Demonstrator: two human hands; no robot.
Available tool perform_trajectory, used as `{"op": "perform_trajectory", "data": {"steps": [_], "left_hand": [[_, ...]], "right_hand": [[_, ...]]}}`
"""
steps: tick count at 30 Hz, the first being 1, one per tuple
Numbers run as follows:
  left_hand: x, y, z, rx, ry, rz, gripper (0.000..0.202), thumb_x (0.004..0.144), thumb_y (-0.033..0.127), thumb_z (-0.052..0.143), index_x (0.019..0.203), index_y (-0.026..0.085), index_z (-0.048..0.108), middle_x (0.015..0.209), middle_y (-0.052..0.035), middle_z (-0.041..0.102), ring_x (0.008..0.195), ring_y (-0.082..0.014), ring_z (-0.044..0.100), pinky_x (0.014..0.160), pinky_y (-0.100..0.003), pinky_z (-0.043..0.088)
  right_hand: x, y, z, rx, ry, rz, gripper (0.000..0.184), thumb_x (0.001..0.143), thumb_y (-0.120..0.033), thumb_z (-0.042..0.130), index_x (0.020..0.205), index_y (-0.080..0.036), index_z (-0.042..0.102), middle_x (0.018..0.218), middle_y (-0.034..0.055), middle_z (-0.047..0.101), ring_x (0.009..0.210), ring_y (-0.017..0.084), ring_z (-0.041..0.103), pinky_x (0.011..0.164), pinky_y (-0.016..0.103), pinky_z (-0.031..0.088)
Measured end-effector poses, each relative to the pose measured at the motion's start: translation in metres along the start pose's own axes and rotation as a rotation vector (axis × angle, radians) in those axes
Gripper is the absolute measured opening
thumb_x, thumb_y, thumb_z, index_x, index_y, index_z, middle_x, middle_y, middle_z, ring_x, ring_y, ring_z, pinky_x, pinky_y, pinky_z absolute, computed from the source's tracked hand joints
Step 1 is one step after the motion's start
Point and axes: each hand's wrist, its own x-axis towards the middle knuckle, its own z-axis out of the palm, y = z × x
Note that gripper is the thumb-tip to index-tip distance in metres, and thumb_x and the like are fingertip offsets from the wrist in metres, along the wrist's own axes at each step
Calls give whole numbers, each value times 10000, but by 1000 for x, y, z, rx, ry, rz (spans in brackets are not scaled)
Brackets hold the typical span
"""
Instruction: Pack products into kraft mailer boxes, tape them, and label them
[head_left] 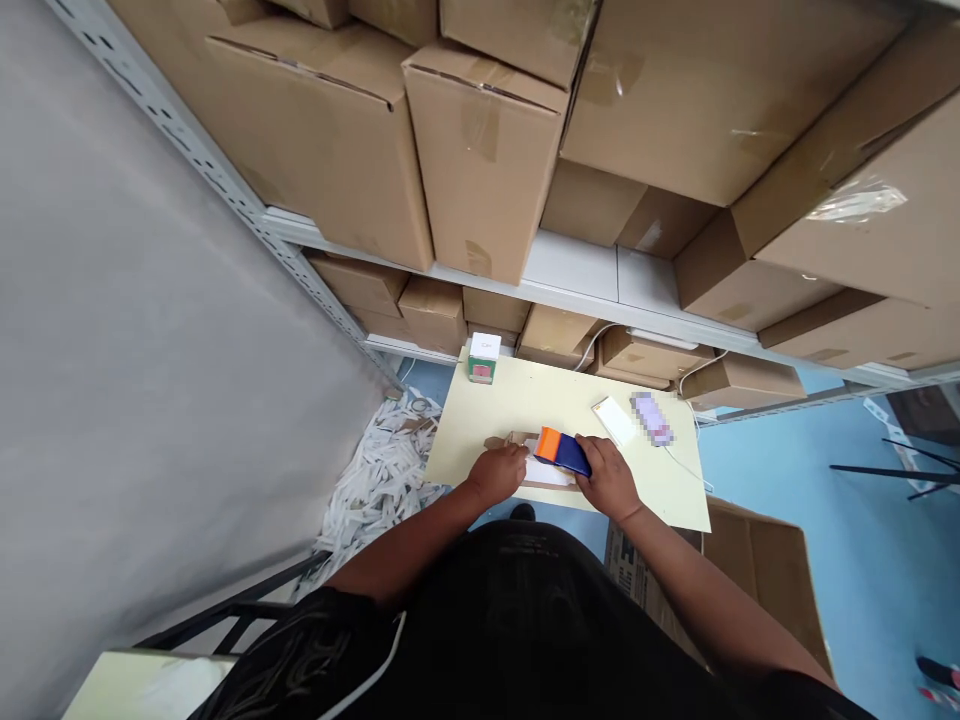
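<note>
My right hand point(606, 478) grips a blue-and-orange block-shaped object point(571, 455), its fingers wrapped over the blue end. The orange end points left; its exact kind is hard to make out. Beneath it, a small flat cardboard box point(551, 485) with something white on it lies near the table's front edge. My left hand point(499, 474) is closed on the left side of this box, and its fingertips are partly hidden. To the right, beyond my right hand, a white card or slim box point(614, 420) lies flat.
The pale yellow table point(525, 385) carries a green-and-white box point(484, 358) at its back left and a blurred-out phone-like item point(652, 418) with a cable. Shelves point(574, 275) of cardboard boxes rise behind. Paper strips point(382, 465) cover the floor at left; a large open carton point(772, 570) stands at right.
</note>
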Motion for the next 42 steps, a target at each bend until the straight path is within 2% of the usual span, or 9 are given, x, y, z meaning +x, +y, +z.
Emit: {"op": "perform_trajectory", "data": {"steps": [3, 6, 11, 16, 23, 31, 35, 37, 42], "left_hand": [[0, 1, -3, -513, -3, -296, 334, 969, 441, 515, 1133, 207, 686, 946, -85, 713, 818, -217, 697, 701, -331, 555], [2, 3, -6, -921, -62, -385, 494, 963, 596, 493, 1218, 205, 654, 988, -73, 696, 759, -166, 681, 594, -259, 528], [5, 10, 3, -1065, 52, -473, 472, 849, 613, 669, 994, 163, 680, 779, -24, 642, 641, -121, 600, 544, -221, 470], [8, 6, 8, -1178, 66, -515, 385, 805, 497, 745, 980, 164, 664, 719, 1, 630, 588, -103, 576, 577, -238, 491], [9, -5, 5, -952, 160, -502, 105, 807, 281, 654, 818, 184, 618, 666, 26, 597, 552, -103, 549, 545, -223, 450], [4, -26, -20, -630, 176, -374, 130, 849, 318, 575, 842, 202, 633, 768, 11, 664, 700, -150, 600, 672, -250, 466], [1, -44, -29, -491, 137, -379, 126, 865, 269, 535, 867, 201, 641, 778, 4, 675, 758, -172, 629, 727, -271, 483], [-1, -51, -20, -409, 111, -404, 119, 881, 248, 529, 860, 200, 637, 778, -1, 678, 776, -180, 638, 755, -285, 492], [0, -54, 25, -338, 137, -414, 144, 956, 259, 495, 953, 204, 628, 885, -23, 691, 868, -201, 657, 841, -338, 518]], "right_hand": [[-1, -1, 0, -38, -16, -56, 659, 856, -202, 588, 1499, -166, 449, 1253, 159, 628, 1127, 330, 575, 1005, 502, 512], [2, -4, -4, -67, -70, -100, 685, 825, -187, 604, 1494, -160, 462, 1267, 165, 628, 1131, 334, 572, 990, 494, 508], [11, -11, -8, -97, -130, -145, 692, 808, -183, 617, 1486, -163, 482, 1264, 164, 630, 1105, 332, 570, 964, 481, 507], [15, -13, -11, -112, -147, -170, 655, 830, -190, 607, 1474, -171, 494, 1256, 161, 630, 1081, 329, 574, 965, 476, 503], [19, -18, -20, -128, -265, -172, 709, 844, -209, 605, 1530, -179, 429, 1248, 158, 607, 1063, 316, 579, 949, 444, 509], [22, -18, -28, -141, -344, -153, 735, 835, -232, 614, 1541, -159, 421, 1183, 149, 600, 984, 293, 586, 917, 415, 505], [23, -25, -31, -161, -393, -129, 731, 846, -250, 620, 1542, -171, 412, 1197, 146, 601, 989, 290, 578, 898, 401, 486], [22, -30, -31, -188, -441, -122, 712, 850, -265, 625, 1525, -160, 428, 1221, 149, 595, 1027, 297, 566, 908, 403, 472], [26, -44, -29, -261, -499, -99, 684, 871, -277, 613, 1515, -132, 433, 1265, 166, 580, 1067, 305, 541, 917, 405, 441]]}}
